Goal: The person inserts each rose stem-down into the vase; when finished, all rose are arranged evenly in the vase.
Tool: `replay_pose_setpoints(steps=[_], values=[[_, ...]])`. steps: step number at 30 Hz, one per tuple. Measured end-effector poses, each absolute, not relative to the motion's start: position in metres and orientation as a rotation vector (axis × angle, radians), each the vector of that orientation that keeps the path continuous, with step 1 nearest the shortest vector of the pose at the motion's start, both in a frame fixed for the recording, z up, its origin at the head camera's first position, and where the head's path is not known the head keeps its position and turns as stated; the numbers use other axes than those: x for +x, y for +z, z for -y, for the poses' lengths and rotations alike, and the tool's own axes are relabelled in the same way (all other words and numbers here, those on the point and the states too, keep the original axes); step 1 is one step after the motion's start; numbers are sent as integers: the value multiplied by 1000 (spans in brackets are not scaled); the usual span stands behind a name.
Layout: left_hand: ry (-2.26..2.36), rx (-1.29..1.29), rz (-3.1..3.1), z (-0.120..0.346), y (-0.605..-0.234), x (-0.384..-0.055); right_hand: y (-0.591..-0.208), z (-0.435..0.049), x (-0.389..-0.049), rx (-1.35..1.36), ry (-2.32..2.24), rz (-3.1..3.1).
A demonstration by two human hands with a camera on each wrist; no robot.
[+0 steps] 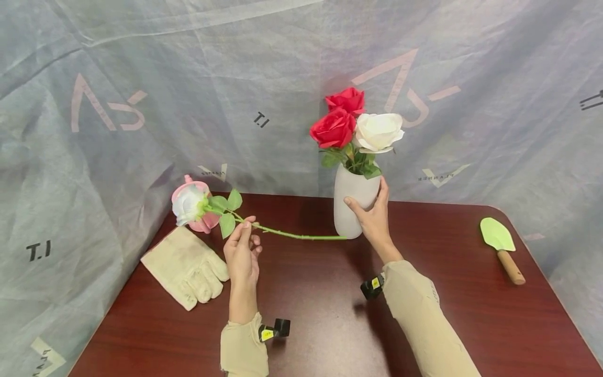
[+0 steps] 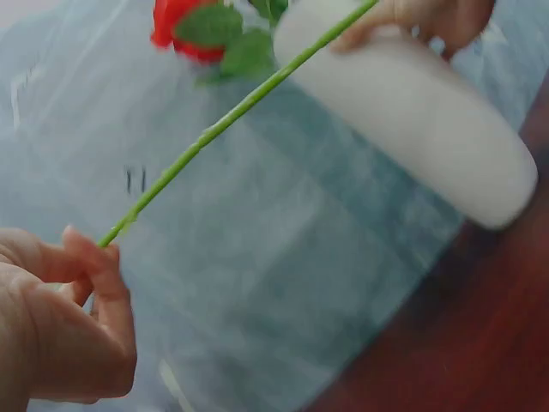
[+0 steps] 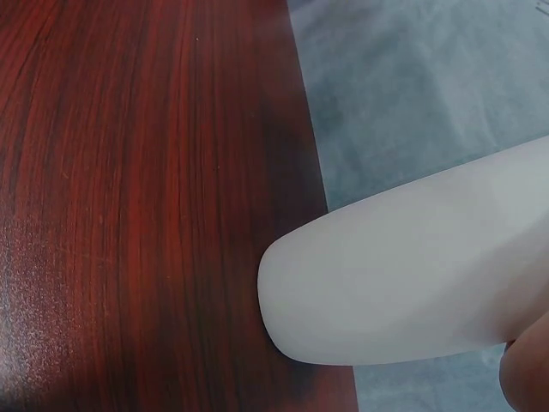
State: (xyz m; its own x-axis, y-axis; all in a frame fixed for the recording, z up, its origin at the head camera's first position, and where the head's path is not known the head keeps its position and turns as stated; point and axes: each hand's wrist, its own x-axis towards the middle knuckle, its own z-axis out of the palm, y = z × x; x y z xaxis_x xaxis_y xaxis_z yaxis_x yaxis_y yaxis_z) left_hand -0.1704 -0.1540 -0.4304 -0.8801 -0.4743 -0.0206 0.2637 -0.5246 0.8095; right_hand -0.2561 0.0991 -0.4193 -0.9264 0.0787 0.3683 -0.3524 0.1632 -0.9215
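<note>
My left hand pinches the green stem of a pale white rose; the bloom points left and the stem runs right, its cut end near the base of the vase. My right hand grips the side of a white vase, thumb on its front. Two red roses and a white rose stand in the vase with green leaves at its mouth. In the right wrist view, the lower part of the vase shows, with a bit of my hand at the right edge.
A pink watering can is partly hidden behind the held bloom. Cream work gloves lie at the left of the dark red wooden table. A small trowel with green blade lies at the right. Grey printed cloth hangs behind.
</note>
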Motion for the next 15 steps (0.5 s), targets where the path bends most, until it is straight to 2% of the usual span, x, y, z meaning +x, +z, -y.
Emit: replay_pose_setpoints(steps=[8,15], values=[[-2256,67,1144,128,-385,-180,-419,-98,-257,290,1819,2098],[-2167,6,1067,118,-349,-198,-419,-97,-255,252,1826,2110]])
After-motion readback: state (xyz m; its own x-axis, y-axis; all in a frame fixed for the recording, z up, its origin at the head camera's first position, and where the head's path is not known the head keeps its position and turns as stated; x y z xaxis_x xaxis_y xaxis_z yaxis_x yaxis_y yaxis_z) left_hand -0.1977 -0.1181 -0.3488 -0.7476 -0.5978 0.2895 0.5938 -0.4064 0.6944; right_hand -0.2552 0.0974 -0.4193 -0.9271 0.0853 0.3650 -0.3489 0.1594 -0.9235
